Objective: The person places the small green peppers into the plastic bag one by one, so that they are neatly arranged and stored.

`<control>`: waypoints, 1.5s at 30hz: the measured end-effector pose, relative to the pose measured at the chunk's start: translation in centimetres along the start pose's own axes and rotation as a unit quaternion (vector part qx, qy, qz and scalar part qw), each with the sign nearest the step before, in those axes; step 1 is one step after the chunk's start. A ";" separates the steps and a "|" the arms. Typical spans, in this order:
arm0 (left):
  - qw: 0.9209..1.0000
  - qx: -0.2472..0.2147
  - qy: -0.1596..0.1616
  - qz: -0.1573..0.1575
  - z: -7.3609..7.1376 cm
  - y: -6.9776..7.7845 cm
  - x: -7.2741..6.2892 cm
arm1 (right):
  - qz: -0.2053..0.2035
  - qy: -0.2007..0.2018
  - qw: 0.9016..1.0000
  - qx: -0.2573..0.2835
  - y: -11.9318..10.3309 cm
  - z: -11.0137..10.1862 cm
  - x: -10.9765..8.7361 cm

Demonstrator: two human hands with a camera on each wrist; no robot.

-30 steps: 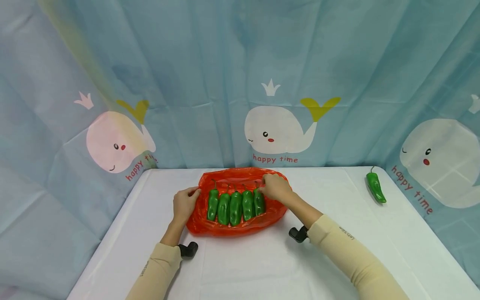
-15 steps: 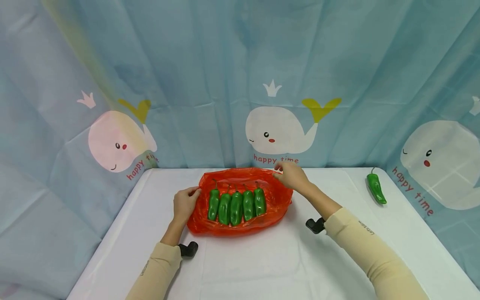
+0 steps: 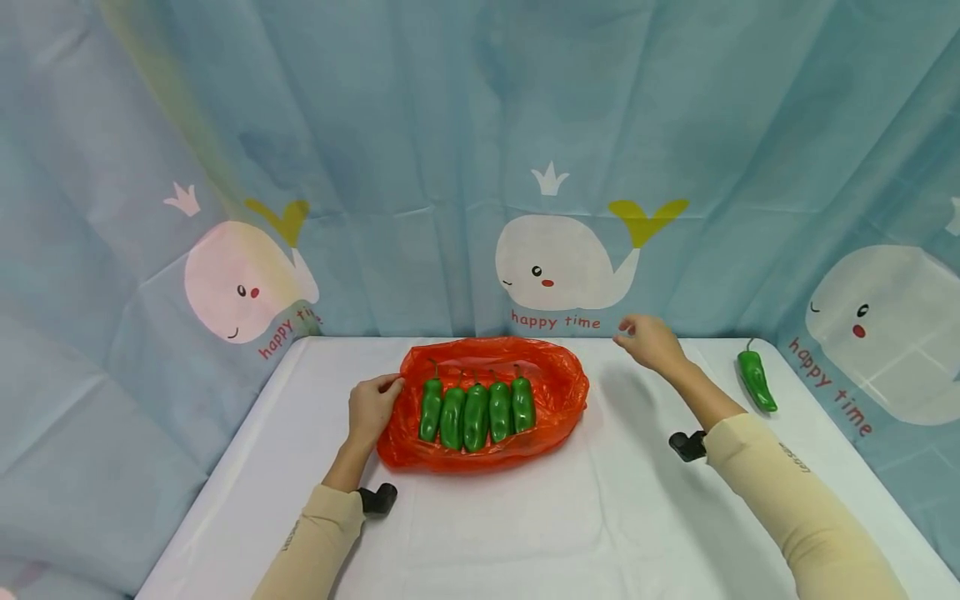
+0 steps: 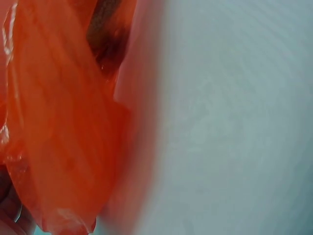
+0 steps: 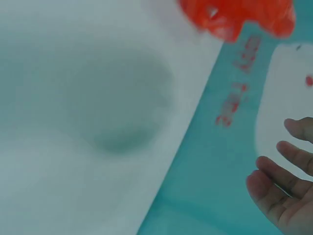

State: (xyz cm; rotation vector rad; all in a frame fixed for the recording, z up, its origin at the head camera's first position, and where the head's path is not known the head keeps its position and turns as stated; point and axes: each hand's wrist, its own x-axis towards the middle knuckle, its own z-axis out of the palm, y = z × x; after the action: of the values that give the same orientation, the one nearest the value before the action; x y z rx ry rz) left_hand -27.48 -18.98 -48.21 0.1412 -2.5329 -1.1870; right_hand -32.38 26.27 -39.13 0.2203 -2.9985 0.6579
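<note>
Several glossy green peppers (image 3: pixel 476 418) lie side by side, stems pointing away, inside a spread red plastic bag (image 3: pixel 558 392). My left hand (image 3: pixel 370 410) pinches the bag's left rim between thumb and fingers; red film (image 4: pixel 63 127) fills much of the left wrist view. Over the table to the right of the bag, my right hand (image 3: pixel 651 342) is in the air, fingers loosely bent, holding nothing. The right wrist view shows its separate fingertips (image 5: pixel 288 155). One more green pepper (image 3: pixel 757 382) lies alone at the table's far right corner.
A white-covered table (image 3: pixel 510 533) spreads beneath the bag. Behind it and along the sides hangs a pale blue curtain (image 3: pixel 420 167) printed with whales. Each wrist carries a small black camera mount (image 3: pixel 378 500).
My right hand has left the rightmost pepper in the bag and moved right across the table, towards the lone pepper's side. The left hand stays on the bag's rim.
</note>
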 end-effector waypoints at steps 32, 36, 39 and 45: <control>1.000 -0.003 -0.014 -0.008 0.1 -0.3 -0.2 | 0.160 0.086 0.982 -0.045 12.2 -1.2 -2.8; 1.000 -0.005 -0.015 -0.012 0.0 -0.3 0.0 | 0.182 0.089 0.978 -0.047 12.9 -1.2 -3.2; 1.000 -0.004 -0.015 -0.011 0.0 -0.3 0.0 | 0.208 0.070 0.974 -0.048 13.3 -1.2 -3.5; 1.000 -0.002 -0.016 -0.013 -0.1 -0.2 0.0 | 0.235 0.041 0.969 -0.061 14.3 -1.1 -3.8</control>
State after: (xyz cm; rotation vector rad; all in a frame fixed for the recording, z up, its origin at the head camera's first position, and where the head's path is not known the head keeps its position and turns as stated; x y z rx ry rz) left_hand -27.43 -19.15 -48.27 0.1539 -2.5638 -1.2142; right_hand -30.76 40.01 -44.41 -0.5250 -3.0077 0.4902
